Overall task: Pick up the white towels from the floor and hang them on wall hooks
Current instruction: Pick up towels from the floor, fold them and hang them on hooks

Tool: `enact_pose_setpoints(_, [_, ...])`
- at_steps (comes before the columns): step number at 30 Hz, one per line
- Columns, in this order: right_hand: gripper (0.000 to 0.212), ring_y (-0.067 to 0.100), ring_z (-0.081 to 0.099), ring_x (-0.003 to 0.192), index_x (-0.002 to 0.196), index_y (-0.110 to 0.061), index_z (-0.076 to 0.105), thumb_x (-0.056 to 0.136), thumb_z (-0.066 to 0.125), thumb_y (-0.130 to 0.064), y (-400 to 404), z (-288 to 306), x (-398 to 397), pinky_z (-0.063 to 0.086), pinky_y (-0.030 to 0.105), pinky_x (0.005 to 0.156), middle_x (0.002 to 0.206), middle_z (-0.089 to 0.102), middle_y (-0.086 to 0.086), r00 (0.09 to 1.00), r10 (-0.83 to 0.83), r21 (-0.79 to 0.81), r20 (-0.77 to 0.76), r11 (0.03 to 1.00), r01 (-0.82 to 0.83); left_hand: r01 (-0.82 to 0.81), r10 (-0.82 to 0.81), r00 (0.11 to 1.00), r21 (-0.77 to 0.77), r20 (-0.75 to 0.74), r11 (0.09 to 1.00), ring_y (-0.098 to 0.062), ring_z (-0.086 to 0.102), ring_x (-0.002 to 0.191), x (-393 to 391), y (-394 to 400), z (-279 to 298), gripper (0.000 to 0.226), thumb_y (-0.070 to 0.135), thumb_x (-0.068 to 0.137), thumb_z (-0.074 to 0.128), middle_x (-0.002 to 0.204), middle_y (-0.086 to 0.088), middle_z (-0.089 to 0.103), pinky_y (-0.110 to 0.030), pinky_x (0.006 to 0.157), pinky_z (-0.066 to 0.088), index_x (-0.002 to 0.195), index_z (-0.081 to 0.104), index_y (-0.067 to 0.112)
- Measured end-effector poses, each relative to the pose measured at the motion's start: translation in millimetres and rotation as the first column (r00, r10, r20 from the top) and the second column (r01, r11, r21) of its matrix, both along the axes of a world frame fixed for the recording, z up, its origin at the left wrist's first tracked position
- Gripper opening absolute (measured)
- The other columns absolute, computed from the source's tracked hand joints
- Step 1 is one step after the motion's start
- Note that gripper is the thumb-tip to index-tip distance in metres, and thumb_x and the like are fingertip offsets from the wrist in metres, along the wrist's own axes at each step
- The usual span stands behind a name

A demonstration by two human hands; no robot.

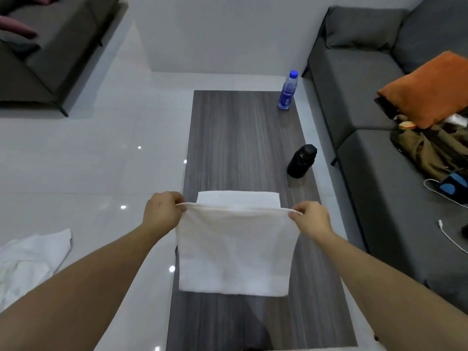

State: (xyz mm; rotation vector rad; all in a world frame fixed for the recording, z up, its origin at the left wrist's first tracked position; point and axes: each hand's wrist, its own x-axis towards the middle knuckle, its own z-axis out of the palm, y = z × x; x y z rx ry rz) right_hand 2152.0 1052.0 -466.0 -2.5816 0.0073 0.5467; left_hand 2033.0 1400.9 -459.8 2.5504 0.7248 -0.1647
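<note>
While both arms reach forward from the bottom of the frame, the left hand (162, 211) and the right hand (312, 219) each pinch an upper corner of a white towel (235, 252), fingers curled over its top hem. This towel hangs stretched flat between them at the centre of the frame, above the long dark wood-grain table (238, 138), its lower edge loose. Just behind its top edge, a second folded white towel (238, 198) lies on the table. At the lower left, a third, crumpled white towel (30, 259) rests on the glossy pale floor (88, 168). Toward the table's right edge stand a black bottle (301, 161) and, farther up, a clear bottle with a blue cap (288, 90). A grey sofa (367, 102) fills the right side, carrying an orange cushion (428, 89) and olive clothing (428, 150); another dark sofa (50, 46) sits at the upper left.
</note>
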Motion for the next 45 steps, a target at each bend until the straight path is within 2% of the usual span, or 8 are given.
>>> enact_pose_setpoints(6, [0.033, 0.026, 0.061, 0.091, 0.12, -0.015, 0.064, 0.091, 0.062, -0.028, 35.0, -72.3, 87.6, 0.047, 0.028, 0.071, 0.114, 0.068, 0.007, 0.983, -0.172, 0.048, 0.061, 0.984, 0.169, -0.112, 0.113, 0.994, -0.006, 0.003, 0.994, -0.027, 0.064, 0.087, 77.7, 11.7, -77.8, 0.02, 0.016, 0.086, 0.063, 0.095, -0.003, 0.071, -0.027, 0.071, 0.042, 0.105, 0.068, 0.02])
enact_pose_setpoints(13, [0.032, 0.03, 0.063, 0.104, 0.117, -0.006, 0.066, 0.091, 0.063, -0.024, 7.8, -184.6, 22.3, 0.047, 0.028, 0.086, 0.114, 0.069, 0.012, 0.942, -0.192, -0.122, -0.275, 0.979, 0.164, -0.201, 0.132, 0.899, -0.124, -0.418, 0.972, -0.027, 0.061, 0.105, 15.0, -18.8, -180.5, 0.042, 0.027, 0.086, 0.068, 0.121, -0.007, 0.066, -0.032, 0.088, 0.047, 0.126, 0.062, 0.016])
enact_pose_setpoints(25, [0.023, 0.019, 0.064, 0.083, 0.094, -0.015, 0.071, 0.085, 0.07, -0.037, -39.4, -226.9, -104.9, 0.046, 0.025, 0.065, 0.095, 0.071, 0.003, 0.747, -0.43, -0.118, -0.507, 0.893, 0.434, -0.495, 0.281, 0.757, -0.237, -0.59, 0.836, -0.027, 0.061, 0.094, -100.8, -47.0, -220.8, 0.024, 0.035, 0.09, 0.064, 0.099, -0.006, 0.066, -0.043, 0.086, 0.054, 0.104, 0.063, 0.016])
enact_pose_setpoints(28, [0.019, 0.025, 0.068, 0.093, 0.088, -0.015, 0.068, 0.086, 0.073, -0.033, -31.5, -216.0, -105.6, 0.058, 0.041, 0.083, 0.097, 0.07, 0.005, 0.593, -0.548, -0.052, -0.59, 0.759, 0.649, -0.619, 0.384, 0.722, -0.29, -0.575, 0.73, -0.028, 0.067, 0.084, -101.3, -45.1, -204.4, 0.023, 0.039, 0.089, 0.065, 0.092, -0.009, 0.065, -0.041, 0.069, 0.061, 0.095, 0.063, 0.016])
enact_pose_setpoints(32, [0.014, 0.028, 0.067, 0.088, 0.096, -0.004, 0.065, 0.087, 0.07, -0.013, -18.5, -183.4, -104.6, 0.061, 0.041, 0.069, 0.098, 0.069, 0.013, 0.417, -0.587, 0.073, -0.694, 0.519, 0.852, -0.667, 0.452, 0.728, -0.378, -0.516, 0.642, -0.03, 0.072, 0.067, -98.2, -41.8, -162.1, 0.023, 0.036, 0.09, 0.063, 0.084, -0.014, 0.071, -0.042, 0.061, 0.061, 0.09, 0.063, 0.012])
enact_pose_setpoints(35, [0.005, 0.024, 0.066, 0.07, 0.084, -0.003, 0.064, 0.083, 0.068, -0.005, -4.8, -142.8, -103.8, 0.056, 0.03, 0.053, 0.087, 0.069, 0.013, 0.487, -0.61, 0.218, -0.625, 0.463, 0.859, -0.664, 0.52, 0.748, -0.462, -0.413, 0.588, -0.034, 0.072, 0.073, -97.0, -36.7, -117.3, 0.018, 0.027, 0.088, 0.064, 0.087, -0.018, 0.07, -0.041, 0.063, 0.061, 0.088, 0.063, 0.009])
enact_pose_setpoints(40, [0.013, 0.019, 0.055, 0.059, 0.071, -0.009, 0.066, 0.078, 0.071, -0.019, 15.7, -35.2, -105.5, 0.045, 0.027, 0.057, 0.067, 0.064, 0.005, 0.788, -0.534, 0.388, -0.304, 0.686, 0.615, -0.567, 0.583, 0.798, -0.519, -0.153, 0.64, -0.03, 0.062, 0.086, -111.9, -13.4, -14.9, 0.016, 0.026, 0.087, 0.065, 0.094, -0.013, 0.064, -0.045, 0.083, 0.057, 0.087, 0.064, 0.01])
enact_pose_setpoints(45, [0.015, 0.016, 0.06, 0.071, 0.074, -0.015, 0.066, 0.078, 0.073, -0.027, 47.5, 89.7, -121.7, 0.044, 0.027, 0.061, 0.076, 0.065, 0.0, 0.912, -0.377, 0.562, -0.159, 0.725, 0.398, -0.51, 0.665, 0.74, -0.559, 0.101, 0.654, -0.033, 0.064, 0.094, -158.5, 26.5, 109.1, 0.013, 0.03, 0.081, 0.066, 0.093, -0.011, 0.066, -0.044, 0.087, 0.054, 0.077, 0.065, 0.017])
